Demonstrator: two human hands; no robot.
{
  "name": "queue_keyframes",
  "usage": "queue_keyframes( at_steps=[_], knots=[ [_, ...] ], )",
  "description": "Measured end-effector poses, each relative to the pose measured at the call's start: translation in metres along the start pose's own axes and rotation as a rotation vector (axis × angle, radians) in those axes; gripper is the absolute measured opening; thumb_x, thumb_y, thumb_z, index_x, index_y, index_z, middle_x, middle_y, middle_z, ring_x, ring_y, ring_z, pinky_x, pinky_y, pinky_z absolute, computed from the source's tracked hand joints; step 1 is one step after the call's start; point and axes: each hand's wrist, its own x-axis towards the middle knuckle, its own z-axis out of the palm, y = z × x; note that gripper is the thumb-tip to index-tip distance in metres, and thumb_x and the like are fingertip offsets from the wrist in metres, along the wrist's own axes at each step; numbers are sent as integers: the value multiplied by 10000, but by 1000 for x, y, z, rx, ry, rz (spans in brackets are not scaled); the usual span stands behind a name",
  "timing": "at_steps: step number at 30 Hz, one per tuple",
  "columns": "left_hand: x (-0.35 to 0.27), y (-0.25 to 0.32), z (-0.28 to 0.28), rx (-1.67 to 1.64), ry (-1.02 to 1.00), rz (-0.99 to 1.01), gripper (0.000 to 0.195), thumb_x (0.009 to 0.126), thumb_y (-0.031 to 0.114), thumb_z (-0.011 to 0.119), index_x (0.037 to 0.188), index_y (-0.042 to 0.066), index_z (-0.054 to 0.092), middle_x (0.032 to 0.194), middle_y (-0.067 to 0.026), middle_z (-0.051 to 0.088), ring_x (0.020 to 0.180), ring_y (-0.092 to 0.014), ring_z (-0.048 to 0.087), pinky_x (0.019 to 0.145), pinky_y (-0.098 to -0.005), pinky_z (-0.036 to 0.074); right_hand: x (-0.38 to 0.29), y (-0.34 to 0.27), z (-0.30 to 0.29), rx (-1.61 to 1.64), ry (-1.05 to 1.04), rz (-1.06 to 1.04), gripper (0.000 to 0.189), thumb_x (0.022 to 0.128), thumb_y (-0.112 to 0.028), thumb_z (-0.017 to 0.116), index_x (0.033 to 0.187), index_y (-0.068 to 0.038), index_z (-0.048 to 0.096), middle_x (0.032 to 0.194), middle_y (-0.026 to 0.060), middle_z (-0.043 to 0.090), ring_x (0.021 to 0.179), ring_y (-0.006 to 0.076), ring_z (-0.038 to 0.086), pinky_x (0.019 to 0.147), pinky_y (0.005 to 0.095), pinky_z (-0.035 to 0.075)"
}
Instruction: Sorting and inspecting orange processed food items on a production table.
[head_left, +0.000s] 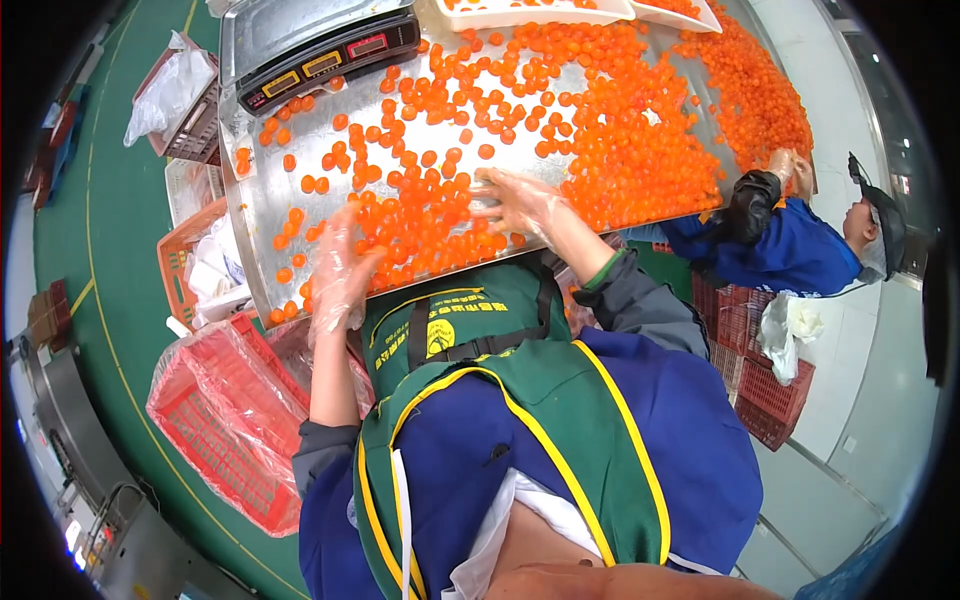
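Many small, round, glossy orange pieces, like egg yolks (431, 199), lie loose on a metal-topped table (525, 161). My left hand (339, 266), in a clear plastic glove, is at the table's near edge, at the left side of a cluster of them, with its fingers pointing away from me. My right hand (517, 206), gloved the same way, reaches over the edge at the cluster's right side, fingers spread and pointing left. Neither hand visibly grips a piece. A denser heap of the orange pieces (645, 165) lies to the right of my right hand.
A digital scale (322, 56) stands at the table's far left. White trays (536, 13) stand at the far edge. A co-worker (772, 232) at the right handles more orange pieces. A plastic-lined red crate (232, 427) is left of me; an orange crate (176, 259) and others stand beside the table.
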Motion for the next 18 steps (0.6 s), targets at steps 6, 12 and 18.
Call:
queue_keyframes(
  at_steps=[6,12,18],
  knots=[
    [32,54,13,254,-215,7,858,726,152,843,1499,179,472,1615,-151,275,1434,-381,380,1153,-459,414,32,-8,81,215,-205,16,657,1047,-516,476,1590,-202,280,1591,135,363,1437,393,374,1052,712,385],
    [37,-22,-4,-778,16,-474,350,929,6,646,1267,95,621,1066,-57,685,798,-124,630,626,-221,484,34,-26,112,270,-509,-196,730,990,-502,604,1592,-237,287,1657,132,209,1486,395,298,1015,709,438],
    [18,-45,-52,-1275,396,-609,264,925,57,716,1176,45,634,1024,-59,674,711,-101,588,582,-208,478,32,-70,51,398,-356,-272,632,978,-331,662,1513,-123,398,1567,250,324,1310,450,504,1043,601,486]
  ],
)
